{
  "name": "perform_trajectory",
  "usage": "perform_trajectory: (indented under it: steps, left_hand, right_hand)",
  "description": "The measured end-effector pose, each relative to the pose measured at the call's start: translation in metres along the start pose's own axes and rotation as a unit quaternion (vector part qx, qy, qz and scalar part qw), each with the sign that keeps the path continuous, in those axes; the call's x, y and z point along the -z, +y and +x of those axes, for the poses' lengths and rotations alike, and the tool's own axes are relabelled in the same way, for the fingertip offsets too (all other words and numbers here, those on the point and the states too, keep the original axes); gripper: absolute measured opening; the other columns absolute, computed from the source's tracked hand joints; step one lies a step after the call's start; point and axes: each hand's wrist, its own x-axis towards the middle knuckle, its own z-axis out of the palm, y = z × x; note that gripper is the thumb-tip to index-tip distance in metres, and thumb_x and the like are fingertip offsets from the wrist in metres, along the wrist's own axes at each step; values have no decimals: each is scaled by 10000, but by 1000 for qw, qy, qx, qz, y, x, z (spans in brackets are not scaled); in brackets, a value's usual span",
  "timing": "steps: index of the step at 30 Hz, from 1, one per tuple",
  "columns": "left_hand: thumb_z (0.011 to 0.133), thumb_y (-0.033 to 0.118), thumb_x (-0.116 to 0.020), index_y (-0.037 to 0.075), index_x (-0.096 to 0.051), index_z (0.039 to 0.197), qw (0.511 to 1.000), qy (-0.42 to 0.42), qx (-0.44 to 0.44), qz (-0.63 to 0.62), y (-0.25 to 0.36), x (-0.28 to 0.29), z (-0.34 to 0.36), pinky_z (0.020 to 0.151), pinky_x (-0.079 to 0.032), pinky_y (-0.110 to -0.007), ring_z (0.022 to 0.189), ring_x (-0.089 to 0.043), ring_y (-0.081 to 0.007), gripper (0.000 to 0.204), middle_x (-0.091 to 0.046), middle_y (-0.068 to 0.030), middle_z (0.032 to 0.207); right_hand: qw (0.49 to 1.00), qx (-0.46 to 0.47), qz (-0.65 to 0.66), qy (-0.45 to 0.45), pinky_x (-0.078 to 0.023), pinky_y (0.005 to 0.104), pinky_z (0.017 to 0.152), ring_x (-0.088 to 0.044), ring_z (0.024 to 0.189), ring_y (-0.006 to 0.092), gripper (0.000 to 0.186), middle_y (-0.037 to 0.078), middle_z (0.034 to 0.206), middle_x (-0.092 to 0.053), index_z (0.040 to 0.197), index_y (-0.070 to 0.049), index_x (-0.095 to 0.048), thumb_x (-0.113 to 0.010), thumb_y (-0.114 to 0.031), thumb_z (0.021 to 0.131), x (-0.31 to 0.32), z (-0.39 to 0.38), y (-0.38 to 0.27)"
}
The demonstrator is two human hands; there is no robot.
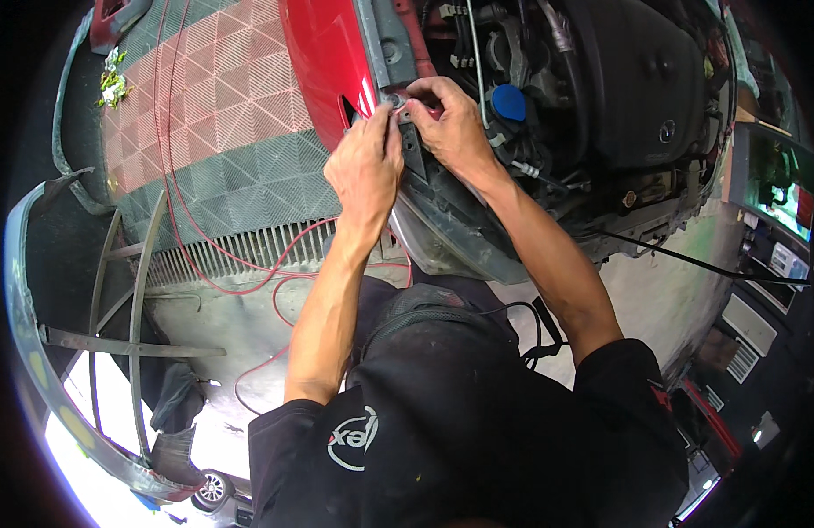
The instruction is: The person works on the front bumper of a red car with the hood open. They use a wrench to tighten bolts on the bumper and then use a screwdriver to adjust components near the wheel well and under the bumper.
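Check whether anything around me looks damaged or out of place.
At left, the curved grey panel by the metal stand looks blotchy, with uneven yellowish patches. A red hose also lies in loose loops across the floor.

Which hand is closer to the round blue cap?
The right hand. It is just left of the blue cap. The left hand is farther left, beyond the right hand, by the edge of the red body panel.

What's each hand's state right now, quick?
Left hand: fingers curled beside the red fender edge; can't tell if it's gripping anything.
Right hand: fingers bent, tips near the left hand's; grip can't be told.
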Motion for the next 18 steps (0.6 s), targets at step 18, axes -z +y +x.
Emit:
perform_trajectory:
  steps: [18]
  left_hand:
    - [872, 277, -718, 136, -653, 867, 953, -141, -197, 182, -17, 6, 52, 552, -516, -412, 669, -682, -271, 155, -640, -60, 738]
  right_hand:
    - [987, -124, 99, -21, -534, 305, 697, -638, 763, 128, 210, 80, 885, -705, 1134, -11, -682, -599, -129, 981, 15, 0, 8]
